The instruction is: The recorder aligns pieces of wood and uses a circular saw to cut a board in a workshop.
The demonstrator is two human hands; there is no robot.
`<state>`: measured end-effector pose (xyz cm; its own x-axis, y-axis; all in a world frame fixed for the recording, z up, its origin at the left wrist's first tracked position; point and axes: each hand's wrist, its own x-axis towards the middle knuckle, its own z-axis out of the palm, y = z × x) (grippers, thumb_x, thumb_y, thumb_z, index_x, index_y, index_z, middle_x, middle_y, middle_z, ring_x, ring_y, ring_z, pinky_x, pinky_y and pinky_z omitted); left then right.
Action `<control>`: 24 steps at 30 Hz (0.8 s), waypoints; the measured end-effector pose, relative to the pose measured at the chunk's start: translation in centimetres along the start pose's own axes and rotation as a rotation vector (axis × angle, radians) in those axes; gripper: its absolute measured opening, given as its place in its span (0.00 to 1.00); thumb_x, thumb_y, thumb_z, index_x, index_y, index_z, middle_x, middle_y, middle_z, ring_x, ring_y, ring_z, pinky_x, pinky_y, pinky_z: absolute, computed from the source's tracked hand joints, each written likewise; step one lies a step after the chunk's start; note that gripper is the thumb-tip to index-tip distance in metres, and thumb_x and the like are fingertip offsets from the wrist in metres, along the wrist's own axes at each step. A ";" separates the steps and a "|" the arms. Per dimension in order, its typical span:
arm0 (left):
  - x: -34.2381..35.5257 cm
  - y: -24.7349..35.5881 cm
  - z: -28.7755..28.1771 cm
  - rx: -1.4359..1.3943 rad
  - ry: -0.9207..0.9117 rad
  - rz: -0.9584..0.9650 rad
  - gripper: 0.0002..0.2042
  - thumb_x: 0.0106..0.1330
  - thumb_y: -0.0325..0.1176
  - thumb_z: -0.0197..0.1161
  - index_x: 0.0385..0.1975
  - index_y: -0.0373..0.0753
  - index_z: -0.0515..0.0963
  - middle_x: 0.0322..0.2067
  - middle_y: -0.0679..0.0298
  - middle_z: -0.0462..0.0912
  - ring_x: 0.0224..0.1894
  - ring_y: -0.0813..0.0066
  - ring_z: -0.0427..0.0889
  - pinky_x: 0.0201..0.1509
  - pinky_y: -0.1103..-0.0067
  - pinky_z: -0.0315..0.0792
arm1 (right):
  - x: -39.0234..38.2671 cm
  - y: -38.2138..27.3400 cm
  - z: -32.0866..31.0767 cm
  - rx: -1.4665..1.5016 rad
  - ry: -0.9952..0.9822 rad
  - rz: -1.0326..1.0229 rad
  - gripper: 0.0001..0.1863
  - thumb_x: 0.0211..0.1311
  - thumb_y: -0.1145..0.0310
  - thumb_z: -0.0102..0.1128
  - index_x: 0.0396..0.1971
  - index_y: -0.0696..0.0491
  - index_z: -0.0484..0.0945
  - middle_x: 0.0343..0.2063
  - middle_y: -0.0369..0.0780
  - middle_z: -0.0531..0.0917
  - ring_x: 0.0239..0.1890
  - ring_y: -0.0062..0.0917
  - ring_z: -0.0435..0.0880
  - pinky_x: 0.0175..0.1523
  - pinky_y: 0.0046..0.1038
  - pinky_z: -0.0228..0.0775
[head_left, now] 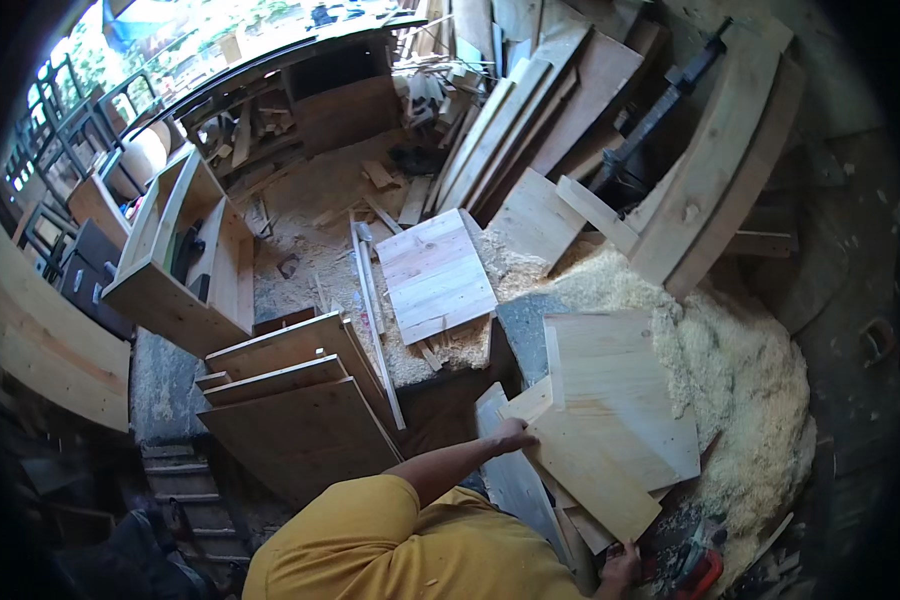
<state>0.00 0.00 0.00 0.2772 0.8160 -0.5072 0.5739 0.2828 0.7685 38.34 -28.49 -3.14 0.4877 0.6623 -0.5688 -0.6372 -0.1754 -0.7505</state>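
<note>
One pale board [598, 472] lies slanted over other panels [615, 365], sawdust [755, 420] alongside. Right hand [621, 568] at its near end, forearm cropped below, finger grip impossible to tell; left arm [452, 465] outstretched, left hand [511, 436] with fingers clamped on the far edge.

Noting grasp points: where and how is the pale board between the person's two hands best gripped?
Probably by its two opposite ends, coming from the person's side: left hand at the upper-left end, right hand at the lower-right. The pale board is long, flat and thin and slants over a larger panel, so pinching its edges seems surest.
</note>
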 end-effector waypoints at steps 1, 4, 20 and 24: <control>0.6 1.0 1.8 0.002 0.047 0.058 0.26 0.47 0.47 0.69 0.41 0.34 0.77 0.34 0.52 0.81 0.42 0.62 0.78 0.50 0.75 0.69 | -2.3 -2.0 2.2 -0.005 0.017 -0.022 0.20 0.57 0.63 0.57 0.50 0.52 0.69 0.41 0.38 0.77 0.37 0.25 0.75 0.43 0.30 0.70; 2.4 -12.6 1.8 -0.333 -0.038 0.079 0.07 0.54 0.32 0.65 0.29 0.38 0.76 0.26 0.65 0.78 0.28 0.77 0.76 0.31 0.77 0.72 | -8.5 0.7 6.7 -0.044 0.031 -0.106 0.15 0.59 0.65 0.55 0.45 0.50 0.70 0.36 0.36 0.78 0.36 0.23 0.76 0.42 0.29 0.70; -3.9 -0.3 -0.5 -0.859 -0.196 -0.226 0.07 0.65 0.37 0.55 0.30 0.42 0.73 0.24 0.72 0.74 0.25 0.82 0.73 0.31 0.86 0.70 | -10.5 1.3 4.5 0.093 0.244 0.015 0.11 0.58 0.68 0.57 0.39 0.54 0.72 0.30 0.38 0.79 0.27 0.24 0.77 0.33 0.27 0.71; -6.2 1.7 -1.0 -0.747 -0.399 -0.231 0.05 0.64 0.32 0.55 0.29 0.38 0.74 0.23 0.70 0.74 0.24 0.83 0.72 0.28 0.86 0.67 | -9.8 -0.2 7.4 0.132 0.112 0.056 0.13 0.60 0.63 0.56 0.41 0.54 0.70 0.33 0.38 0.78 0.33 0.24 0.77 0.39 0.28 0.72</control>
<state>-1.55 -4.07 4.86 0.5457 0.5000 -0.6725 0.0333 0.7890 0.6135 29.27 -29.52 5.07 0.5078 0.5674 -0.6482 -0.7344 -0.1082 -0.6700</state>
